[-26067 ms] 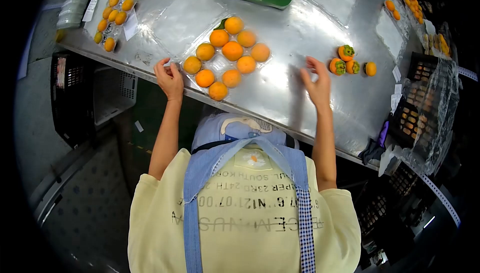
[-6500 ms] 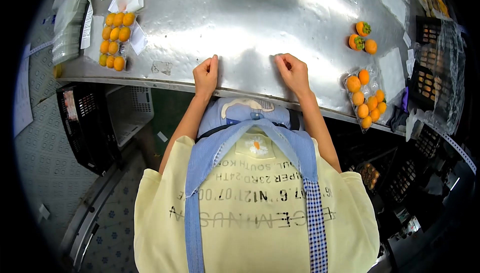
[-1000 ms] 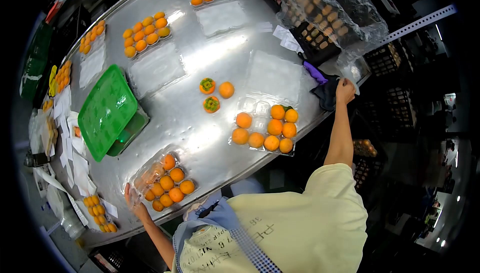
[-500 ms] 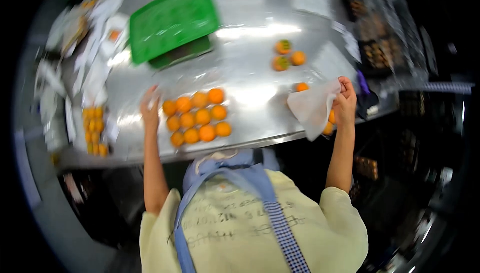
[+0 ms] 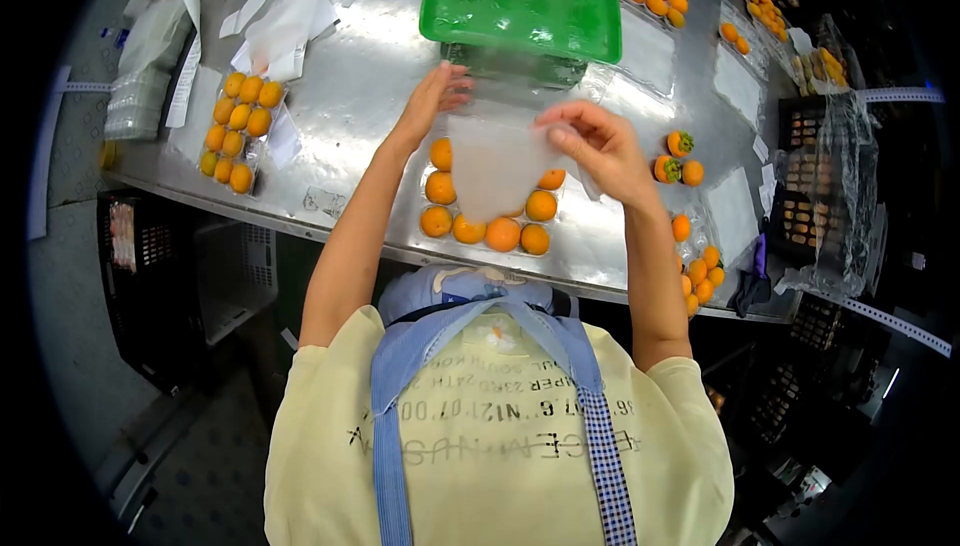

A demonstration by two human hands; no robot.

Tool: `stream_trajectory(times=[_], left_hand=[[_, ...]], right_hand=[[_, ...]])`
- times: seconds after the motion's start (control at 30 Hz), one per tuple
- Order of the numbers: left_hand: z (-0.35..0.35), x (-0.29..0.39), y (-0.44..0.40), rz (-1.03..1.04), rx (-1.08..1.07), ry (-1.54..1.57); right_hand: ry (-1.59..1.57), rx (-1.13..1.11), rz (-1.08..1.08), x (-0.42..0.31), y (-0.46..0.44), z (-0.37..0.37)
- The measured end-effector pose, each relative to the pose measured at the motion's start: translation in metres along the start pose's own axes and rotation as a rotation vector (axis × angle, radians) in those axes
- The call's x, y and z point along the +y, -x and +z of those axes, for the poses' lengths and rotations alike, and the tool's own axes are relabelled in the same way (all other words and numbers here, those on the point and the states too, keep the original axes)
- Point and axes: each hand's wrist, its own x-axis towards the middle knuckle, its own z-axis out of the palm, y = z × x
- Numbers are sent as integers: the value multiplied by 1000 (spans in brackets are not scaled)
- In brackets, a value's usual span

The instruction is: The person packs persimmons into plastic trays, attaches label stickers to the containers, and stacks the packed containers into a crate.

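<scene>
A thin translucent white sheet (image 5: pixel 490 161) hangs over a clear tray of persimmons (image 5: pixel 503 235), hiding the middle ones. My right hand (image 5: pixel 600 146) pinches the sheet at its upper right. At the upper left of the sheet is my left hand (image 5: pixel 437 104), open with fingers stretched out; whether it touches the sheet I cannot tell. Just beyond both hands, a green plastic tray (image 5: pixel 520 6) rests upside down on a dark box-like base that shows only in part.
The steel table (image 5: pixel 350 121) carries another persimmon tray (image 5: pixel 240 126) at left, loose papers, and a stack of clear trays (image 5: pixel 137 101). Three persimmons (image 5: pixel 680 159) with green tops lie at right, near several in plastic (image 5: pixel 705 276). Dark crates (image 5: pixel 800 186) stand beyond the right edge.
My right hand has carried the sheet leftward from the right side to over the persimmon tray. My left hand has come up near the sheet. The view has turned.
</scene>
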Motion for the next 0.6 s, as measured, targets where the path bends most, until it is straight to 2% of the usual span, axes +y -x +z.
stream_trajectory(times=[0.1,0.13,0.23,0.33,0.43,0.5,0.6], left_hand=[[-4,2,2,-17,-57,17],[-5,5,5,-6,-76,13],[-13,-4,0,5,-110,-23],[-15,-6,1,0,-128,5],[-12,-1,7,28,-126,-19],[-7,-1,9,100,-119,-127],[-6,-9,7,128,-95,-130]], right_hand=[[215,191,-229,-9,-14,15],[419,229,-335,-11,-14,17],[691,133,-542,13,-1,27],[915,-58,-576,57,23,43],[981,-151,-494,111,54,52],[969,-177,-448,125,68,57],[913,-173,-414,134,79,62]])
